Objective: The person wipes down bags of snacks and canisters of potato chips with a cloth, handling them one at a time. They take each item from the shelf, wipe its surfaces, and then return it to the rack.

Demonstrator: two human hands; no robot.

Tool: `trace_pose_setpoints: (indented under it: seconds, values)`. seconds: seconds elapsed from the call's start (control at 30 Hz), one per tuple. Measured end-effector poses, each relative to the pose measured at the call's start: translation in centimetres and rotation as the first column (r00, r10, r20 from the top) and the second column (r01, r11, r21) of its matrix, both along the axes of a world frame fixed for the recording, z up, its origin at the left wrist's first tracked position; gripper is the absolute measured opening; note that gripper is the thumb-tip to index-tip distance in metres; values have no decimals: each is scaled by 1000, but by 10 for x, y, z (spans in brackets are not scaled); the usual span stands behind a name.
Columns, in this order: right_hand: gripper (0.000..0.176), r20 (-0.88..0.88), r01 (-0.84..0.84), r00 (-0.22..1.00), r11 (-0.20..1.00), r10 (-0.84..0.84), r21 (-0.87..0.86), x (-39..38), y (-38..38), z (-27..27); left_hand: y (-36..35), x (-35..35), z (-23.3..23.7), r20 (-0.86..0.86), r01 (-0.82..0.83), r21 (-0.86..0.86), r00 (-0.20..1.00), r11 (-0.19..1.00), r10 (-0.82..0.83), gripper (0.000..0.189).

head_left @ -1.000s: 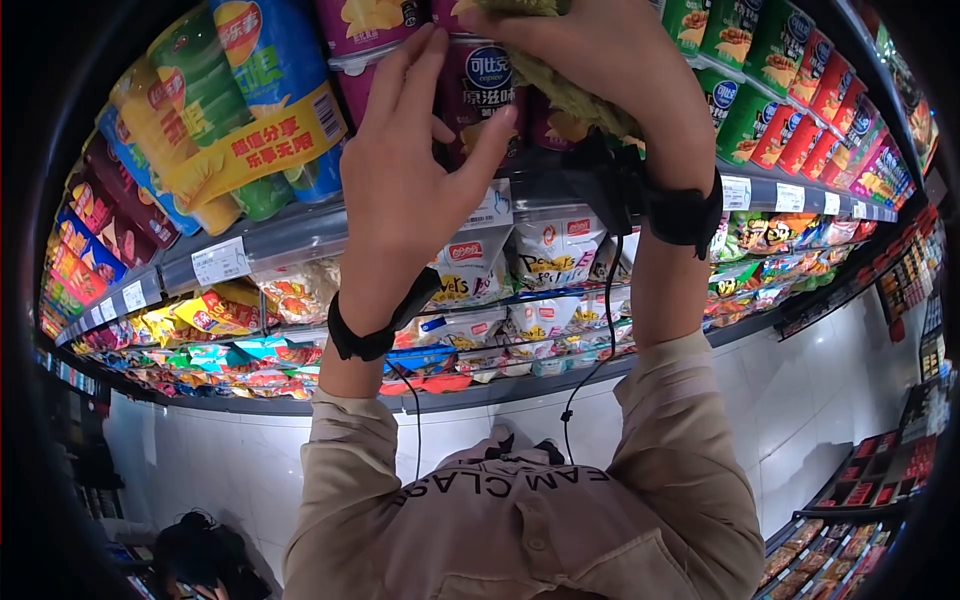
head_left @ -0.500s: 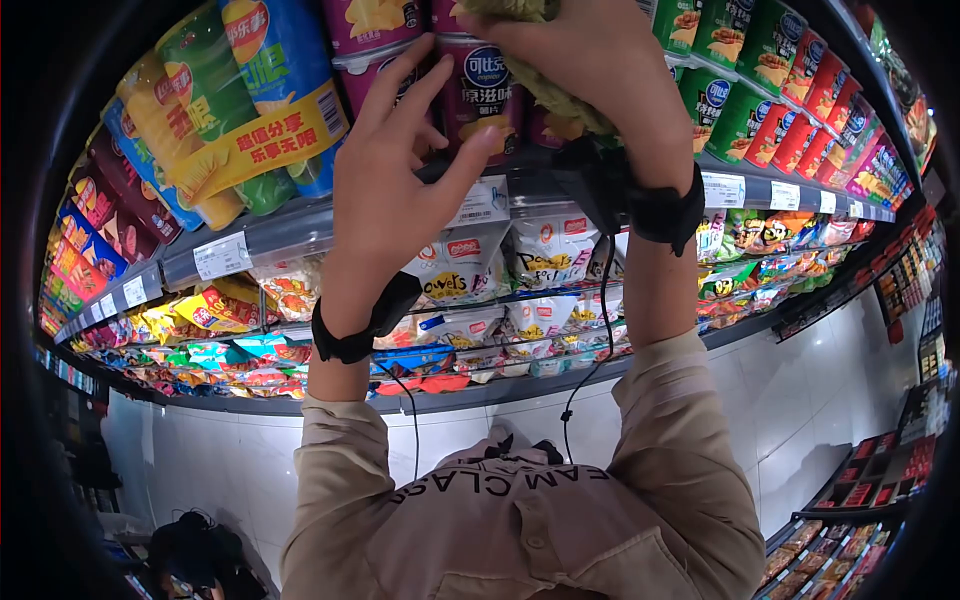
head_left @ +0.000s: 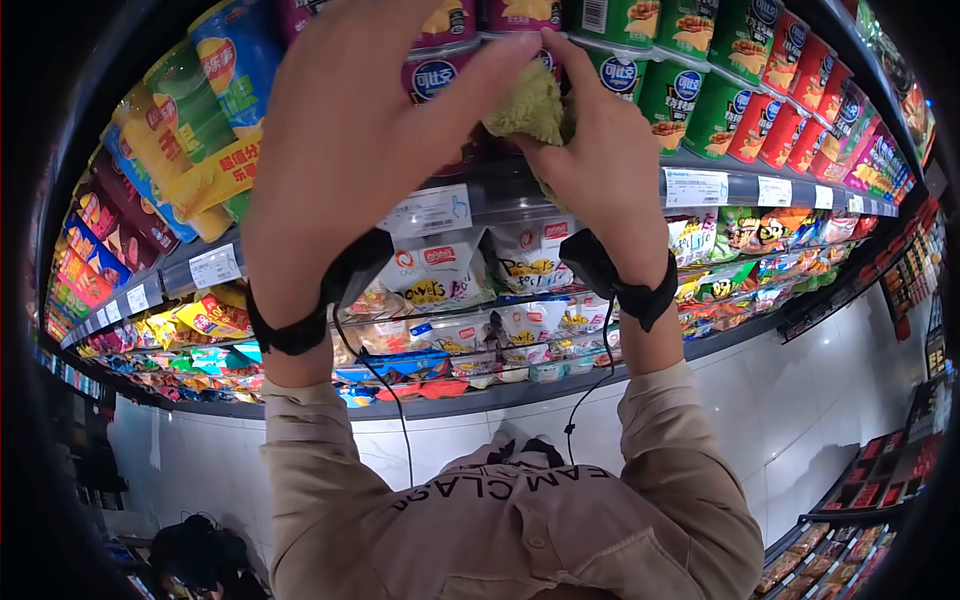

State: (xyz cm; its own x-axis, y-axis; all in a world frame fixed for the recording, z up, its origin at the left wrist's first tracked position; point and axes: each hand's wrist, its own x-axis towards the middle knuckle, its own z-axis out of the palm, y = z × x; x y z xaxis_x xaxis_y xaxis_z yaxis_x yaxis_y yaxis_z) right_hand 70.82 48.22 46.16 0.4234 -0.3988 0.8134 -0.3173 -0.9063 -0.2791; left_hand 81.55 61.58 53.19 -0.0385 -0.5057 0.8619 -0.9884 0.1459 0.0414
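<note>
My right hand [head_left: 605, 150] is closed around a crumpled green cloth [head_left: 535, 105] in front of the upper shelf. My left hand [head_left: 340, 140] is raised close to the camera at its left, thumb stretched toward the cloth. Its other fingers run up out of the frame, and I see nothing held in it. Behind both hands stand purple chip cans [head_left: 437, 75], partly covered by the left hand and the cloth. Green chip cans [head_left: 678, 105] are stacked just right of my right hand.
A shelf edge with price labels [head_left: 697, 188] runs below the cans. Bagged snacks [head_left: 440, 270] fill the lower shelves. At the left are wrapped chip tubes [head_left: 200, 130]; red cans [head_left: 760, 128] stand farther right. A dark figure [head_left: 205, 560] is at the lower left.
My left hand has risen toward the camera and left, off the front of the purple cans. My right hand has come down and slightly left with the green cloth.
</note>
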Motion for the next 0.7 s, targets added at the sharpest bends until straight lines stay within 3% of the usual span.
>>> trace_pose_setpoints:
  seconds: [0.03,0.1,0.13,0.17,0.27,0.4,0.47,0.6,0.7]
  values:
    - [76,-2,0,1000,1000,0,-2,-2,-2,-1,-5,-6,6,-2,0,-2,1000,1000,0,43]
    - [78,-55,-16,998,999,18,38,-4,-7,-3,-18,-15,16,384,39,-258,921,965,65,34]
    - [80,-22,-50,998,999,51,10,-4,-10,-6,-26,-8,24,195,95,-90,978,991,-76,34]
    - [80,-25,-58,998,998,58,9,-6,-11,-6,-34,-8,28,193,87,-91,979,992,-69,34]
    - [79,-40,-90,995,994,93,63,-15,-13,-8,-49,-16,36,372,-71,-159,920,985,126,38]
    - [81,-9,-183,983,982,184,39,-24,-23,-13,-55,-37,38,341,-255,-166,892,953,298,41]
    - [83,-13,-169,985,985,170,17,-20,-25,-8,-66,-31,40,521,-359,-381,678,852,518,44]
    - [87,-19,-181,983,983,182,42,-15,-21,-1,-79,-30,47,508,-476,-368,617,799,601,43]
    - [86,-74,-188,979,981,191,47,-14,-21,2,-85,-38,50,454,-549,-296,639,782,621,44]
